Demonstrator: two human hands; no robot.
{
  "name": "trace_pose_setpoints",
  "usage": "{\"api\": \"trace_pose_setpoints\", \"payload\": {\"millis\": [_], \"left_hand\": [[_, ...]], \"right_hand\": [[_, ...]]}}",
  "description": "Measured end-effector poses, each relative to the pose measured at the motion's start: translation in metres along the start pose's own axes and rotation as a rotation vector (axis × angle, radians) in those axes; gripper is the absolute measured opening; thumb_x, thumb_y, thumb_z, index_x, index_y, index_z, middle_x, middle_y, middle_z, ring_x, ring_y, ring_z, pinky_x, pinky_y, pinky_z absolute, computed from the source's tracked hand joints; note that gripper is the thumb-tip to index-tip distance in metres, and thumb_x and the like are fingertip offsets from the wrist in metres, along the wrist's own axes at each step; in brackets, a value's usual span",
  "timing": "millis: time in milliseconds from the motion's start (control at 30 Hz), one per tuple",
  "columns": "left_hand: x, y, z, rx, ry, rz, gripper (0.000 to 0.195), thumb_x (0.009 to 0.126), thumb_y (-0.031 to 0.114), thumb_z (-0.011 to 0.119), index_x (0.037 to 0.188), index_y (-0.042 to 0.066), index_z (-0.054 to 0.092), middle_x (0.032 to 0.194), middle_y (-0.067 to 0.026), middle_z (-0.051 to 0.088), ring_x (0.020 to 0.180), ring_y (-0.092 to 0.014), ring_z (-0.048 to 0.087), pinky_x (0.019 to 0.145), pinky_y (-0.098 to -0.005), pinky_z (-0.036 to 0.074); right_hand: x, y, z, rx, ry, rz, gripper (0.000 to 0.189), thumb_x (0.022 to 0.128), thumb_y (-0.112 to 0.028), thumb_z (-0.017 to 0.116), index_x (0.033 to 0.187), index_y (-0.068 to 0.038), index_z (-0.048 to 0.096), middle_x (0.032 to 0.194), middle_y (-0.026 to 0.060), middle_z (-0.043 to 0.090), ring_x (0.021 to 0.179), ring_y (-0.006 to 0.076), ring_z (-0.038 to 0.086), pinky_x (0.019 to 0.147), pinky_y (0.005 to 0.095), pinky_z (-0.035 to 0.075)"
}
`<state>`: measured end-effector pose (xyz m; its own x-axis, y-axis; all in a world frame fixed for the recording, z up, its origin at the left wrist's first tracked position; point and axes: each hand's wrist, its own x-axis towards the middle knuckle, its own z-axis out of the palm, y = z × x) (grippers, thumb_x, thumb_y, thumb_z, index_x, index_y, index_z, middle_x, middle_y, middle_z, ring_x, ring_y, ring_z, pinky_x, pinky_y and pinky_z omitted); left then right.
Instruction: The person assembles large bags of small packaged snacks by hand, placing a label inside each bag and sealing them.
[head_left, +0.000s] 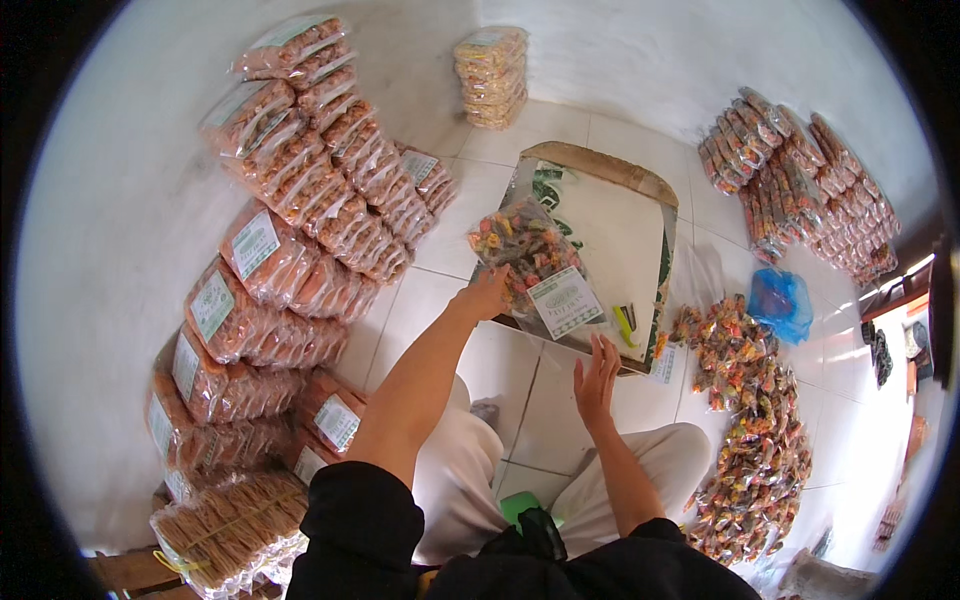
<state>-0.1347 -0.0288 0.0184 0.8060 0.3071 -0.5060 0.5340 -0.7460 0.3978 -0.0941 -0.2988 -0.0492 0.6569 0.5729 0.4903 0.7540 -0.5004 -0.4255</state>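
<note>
A clear plastic bag of colourful wrapped pieces (536, 238) lies tilted across a shallow cardboard box with a pale flat surface (622, 217). A white and green printed label (564, 301) shows at the bag's near end. My left hand (491, 294) grips the bag's left side; the thumb is partly hidden. Close to the box's near edge, my right hand (598, 375) holds nothing, its fingers extended below the label. A yellow-green stapler (625, 325) rests on the box, just beyond the right fingertips.
Tall stacks of labelled snack packs (300, 172) line the left wall. Packs of yellowish food (491, 75) stand in the far corner, filled bags (802, 180) at far right. Small filled bags (757, 450) heap beside my right knee, near a blue plastic bag (780, 306).
</note>
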Motion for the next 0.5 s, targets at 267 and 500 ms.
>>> {"api": "trace_pose_setpoints", "payload": {"millis": [267, 500], "left_hand": [[0.014, -0.033, 0.020, 0.030, 0.109, 0.037, 0.087, 0.079, 0.036, 0.061, 0.142, 0.018, 0.005, 0.145, -0.0148, 0.019, 0.122, -0.033, 0.040, 0.094, -0.0434, 0.040], [0.003, -0.020, 0.006, -0.037, 0.034, 0.010, 0.093, 0.077, 0.033, 0.062, 0.142, 0.019, -0.003, 0.144, -0.0107, 0.024, 0.119, -0.031, 0.045, 0.092, -0.0425, 0.042]], "right_hand": [[0.028, 0.004, 0.008, -0.084, -0.274, -0.309, 0.056, 0.081, -0.006, 0.052, 0.133, 0.000, 0.032, 0.142, 0.0117, 0.025, 0.130, 0.0309, 0.025, 0.106, 0.0453, 0.024], [0.079, 0.012, 0.021, -0.060, -0.282, -0.454, 0.051, 0.080, -0.003, 0.047, 0.130, 0.000, 0.038, 0.137, 0.0132, 0.036, 0.129, 0.0297, 0.031, 0.106, 0.0433, 0.024]]}}
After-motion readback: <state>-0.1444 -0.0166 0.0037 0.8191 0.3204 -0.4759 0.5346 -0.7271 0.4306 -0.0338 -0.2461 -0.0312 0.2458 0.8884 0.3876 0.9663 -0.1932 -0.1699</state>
